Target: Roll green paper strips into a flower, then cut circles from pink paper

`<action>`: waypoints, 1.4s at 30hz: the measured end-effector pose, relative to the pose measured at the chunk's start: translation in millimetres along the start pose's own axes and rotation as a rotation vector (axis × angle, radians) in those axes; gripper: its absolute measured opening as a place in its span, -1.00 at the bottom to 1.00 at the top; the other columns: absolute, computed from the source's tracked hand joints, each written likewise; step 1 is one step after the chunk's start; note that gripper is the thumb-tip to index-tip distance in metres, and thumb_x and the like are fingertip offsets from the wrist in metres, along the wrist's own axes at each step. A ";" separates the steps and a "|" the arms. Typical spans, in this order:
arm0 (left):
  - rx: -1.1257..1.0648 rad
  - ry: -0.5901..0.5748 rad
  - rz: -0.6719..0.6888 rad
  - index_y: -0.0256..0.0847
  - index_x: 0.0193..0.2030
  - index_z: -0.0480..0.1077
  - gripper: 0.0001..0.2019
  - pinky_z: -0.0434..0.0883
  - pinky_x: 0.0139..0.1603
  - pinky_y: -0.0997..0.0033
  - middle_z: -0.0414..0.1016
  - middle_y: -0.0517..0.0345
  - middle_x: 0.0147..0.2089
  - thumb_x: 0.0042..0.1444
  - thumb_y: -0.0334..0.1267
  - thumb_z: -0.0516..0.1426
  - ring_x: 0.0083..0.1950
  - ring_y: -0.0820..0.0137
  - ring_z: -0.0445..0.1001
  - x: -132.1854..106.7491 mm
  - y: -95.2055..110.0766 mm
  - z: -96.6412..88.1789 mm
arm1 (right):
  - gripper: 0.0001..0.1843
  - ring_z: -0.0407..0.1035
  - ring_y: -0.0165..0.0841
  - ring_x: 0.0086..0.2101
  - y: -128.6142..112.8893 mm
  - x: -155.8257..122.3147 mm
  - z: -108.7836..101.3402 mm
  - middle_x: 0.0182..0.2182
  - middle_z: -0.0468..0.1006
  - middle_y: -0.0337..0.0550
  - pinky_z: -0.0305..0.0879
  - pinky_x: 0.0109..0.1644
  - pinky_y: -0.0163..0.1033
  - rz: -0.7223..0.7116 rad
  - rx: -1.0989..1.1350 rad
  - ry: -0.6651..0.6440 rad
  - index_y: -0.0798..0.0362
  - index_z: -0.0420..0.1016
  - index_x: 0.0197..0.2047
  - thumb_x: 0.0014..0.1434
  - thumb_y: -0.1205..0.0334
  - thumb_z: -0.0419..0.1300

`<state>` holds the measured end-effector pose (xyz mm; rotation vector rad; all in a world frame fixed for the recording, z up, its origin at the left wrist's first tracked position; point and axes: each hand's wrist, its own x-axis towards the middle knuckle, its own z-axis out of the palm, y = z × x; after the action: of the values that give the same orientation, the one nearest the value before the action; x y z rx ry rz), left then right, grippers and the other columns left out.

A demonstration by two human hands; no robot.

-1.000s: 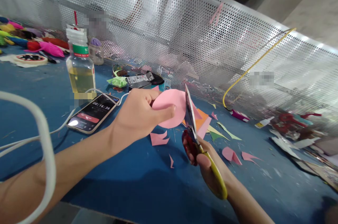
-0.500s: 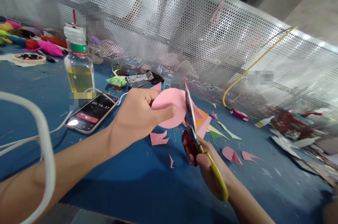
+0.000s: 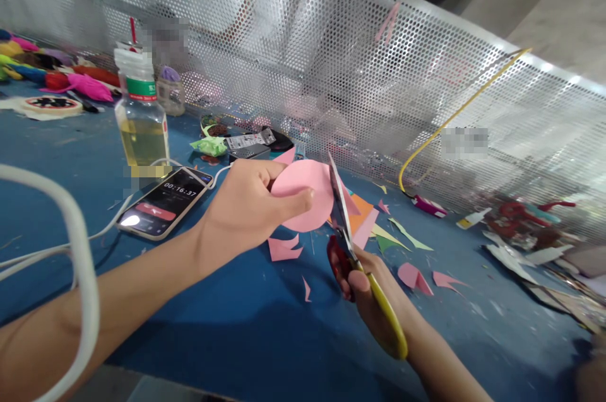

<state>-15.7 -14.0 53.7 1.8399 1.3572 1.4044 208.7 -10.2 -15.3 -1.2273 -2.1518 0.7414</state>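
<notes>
My left hand (image 3: 243, 209) pinches a round pink paper disc (image 3: 303, 194) above the blue table (image 3: 227, 326), thumb on its front face. My right hand (image 3: 374, 304) grips a pair of scissors (image 3: 350, 241) with red and yellow handles. The blades point up and meet the disc's right edge. Pink paper offcuts (image 3: 284, 249) lie on the table just below the disc.
A phone (image 3: 163, 202) showing a timer lies left of my left hand, with a white cable (image 3: 71, 244) running off it. A bottle of yellow liquid (image 3: 141, 121) stands behind it. Coloured paper scraps (image 3: 402, 238) lie to the right. A perforated metal screen (image 3: 331, 55) walls the back.
The scissors have shifted slightly up and left along the disc's edge. The phone timer has advanced. Both hands otherwise hold their places.
</notes>
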 end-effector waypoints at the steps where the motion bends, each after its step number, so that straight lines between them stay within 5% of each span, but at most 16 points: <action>1: -0.001 -0.001 -0.003 -0.21 -0.69 0.01 -0.64 -0.08 -0.62 0.51 -0.08 0.32 -0.63 -0.09 -0.25 0.14 -0.57 0.57 -0.06 0.3 0.5 0.0 | -0.17 0.13 -0.42 -0.63 -0.7 -0.2 -0.2 -0.66 0.24 -0.29 0.10 -0.62 -0.31 0.003 -0.003 -0.002 0.01 0.23 -0.42 -0.13 -0.62 -0.30; 18: -0.060 -0.067 -0.038 -0.19 -0.69 -0.11 -0.58 -0.13 -0.65 0.52 -0.13 0.36 -0.66 -0.10 -0.31 0.14 -0.62 0.62 -0.13 5.8 1.4 -5.4 | -0.22 0.17 -0.41 -0.68 -8.6 -2.8 -1.7 -0.71 0.25 -0.31 0.12 -0.63 -0.31 0.043 -0.055 -0.027 -0.01 0.16 -0.46 -0.10 -0.60 -0.34; 24: -0.032 -0.019 -0.037 -0.22 -0.70 0.09 -0.70 0.00 -0.63 0.53 -0.02 0.33 -0.64 -0.11 -0.26 0.14 -0.59 0.58 -0.01 8.1 -2.9 -5.4 | -0.25 0.19 -0.42 -0.69 -7.7 -3.8 -4.7 -0.69 0.25 -0.34 0.16 -0.63 -0.30 0.028 -0.048 -0.049 -0.02 0.16 -0.42 -0.06 -0.57 -0.31; 30: -0.016 -0.018 -0.062 -0.23 -0.68 0.18 -0.73 -0.07 -0.65 0.52 -0.03 0.33 -0.65 -0.09 -0.23 0.14 -0.60 0.58 -0.04 8.3 -2.8 -5.6 | -0.25 0.20 -0.42 -0.69 -8.3 -3.9 -2.2 -0.69 0.25 -0.33 0.16 -0.64 -0.31 0.044 -0.023 -0.044 -0.01 0.15 -0.42 -0.07 -0.58 -0.30; 42: -0.069 -0.013 -0.055 -0.21 -0.67 -0.04 -0.63 -0.07 -0.60 0.50 -0.11 0.32 -0.62 -0.06 -0.28 0.12 -0.56 0.59 -0.07 4.0 0.8 -4.4 | -0.27 0.15 -0.44 -0.71 -8.3 -4.1 -0.2 -0.72 0.25 -0.35 0.11 -0.65 -0.32 0.053 0.022 -0.050 -0.01 0.16 -0.42 -0.03 -0.56 -0.27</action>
<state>-19.4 -11.7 57.8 1.7520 1.3261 1.3919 205.8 -17.4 -10.2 -1.2708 -2.1521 0.8241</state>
